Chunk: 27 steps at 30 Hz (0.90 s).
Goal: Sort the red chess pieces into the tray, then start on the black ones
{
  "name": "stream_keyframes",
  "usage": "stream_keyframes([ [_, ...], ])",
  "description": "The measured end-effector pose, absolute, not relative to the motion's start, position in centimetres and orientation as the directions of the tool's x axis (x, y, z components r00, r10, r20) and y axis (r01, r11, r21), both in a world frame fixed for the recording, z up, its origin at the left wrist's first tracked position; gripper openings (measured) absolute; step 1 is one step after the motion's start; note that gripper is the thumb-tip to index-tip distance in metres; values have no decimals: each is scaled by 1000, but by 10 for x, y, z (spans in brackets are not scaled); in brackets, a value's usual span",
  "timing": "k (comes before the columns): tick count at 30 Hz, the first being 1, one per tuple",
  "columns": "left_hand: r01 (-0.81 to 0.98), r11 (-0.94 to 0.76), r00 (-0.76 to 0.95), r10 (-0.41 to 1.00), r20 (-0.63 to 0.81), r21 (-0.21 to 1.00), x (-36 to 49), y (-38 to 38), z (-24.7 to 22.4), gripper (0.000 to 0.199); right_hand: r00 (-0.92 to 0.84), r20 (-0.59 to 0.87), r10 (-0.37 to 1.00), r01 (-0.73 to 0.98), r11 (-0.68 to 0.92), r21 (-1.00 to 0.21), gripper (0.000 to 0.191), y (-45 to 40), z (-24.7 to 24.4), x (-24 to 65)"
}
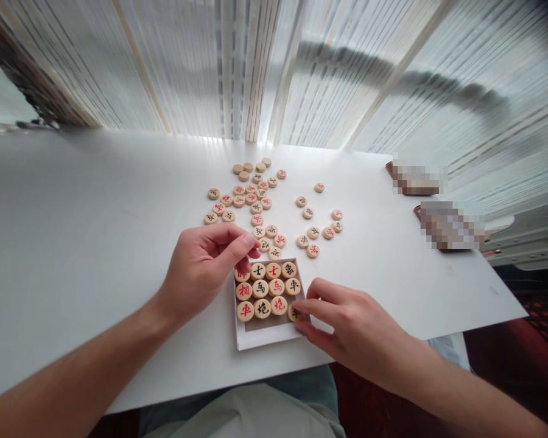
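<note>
A shallow white box point(270, 339) near the table's front edge holds three rows of round wooden Chinese chess pieces point(260, 289), marked in red or black characters. My right hand point(347, 313) pinches a black-marked Chinese chess piece point(294, 312) at the box's right side, in the row nearest me. Above the box's far left corner, my left hand point(210, 261) is closed, thumb against fingertips; whatever it may hold is hidden. Its fingers partly cover a red-marked piece point(242, 274) in the far row. Bare box floor shows along the near side.
Many loose Chinese chess pieces point(251, 198) lie scattered on the white table point(119, 243) beyond the box, several with blank faces up. Two brown-edged objects point(447, 226), blurred out, rest at the right edge. A striped curtain point(237, 73) hangs along the far side.
</note>
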<state>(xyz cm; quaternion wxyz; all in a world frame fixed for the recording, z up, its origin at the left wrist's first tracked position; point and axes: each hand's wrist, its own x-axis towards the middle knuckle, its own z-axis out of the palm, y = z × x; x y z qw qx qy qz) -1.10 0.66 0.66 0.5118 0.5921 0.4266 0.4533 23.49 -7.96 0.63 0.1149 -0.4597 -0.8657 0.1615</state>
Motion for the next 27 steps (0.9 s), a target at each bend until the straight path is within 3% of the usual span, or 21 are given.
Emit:
stream_keyframes([
  [13,67,-113,224,970,96,991,-11,6,8,22,-556,107,824,765,558,-321,23,-83,7,228],
  [27,66,-101,224,971,84,993,-11,7,6,22,-551,86,830,782,550,-294,21,-81,4,228],
])
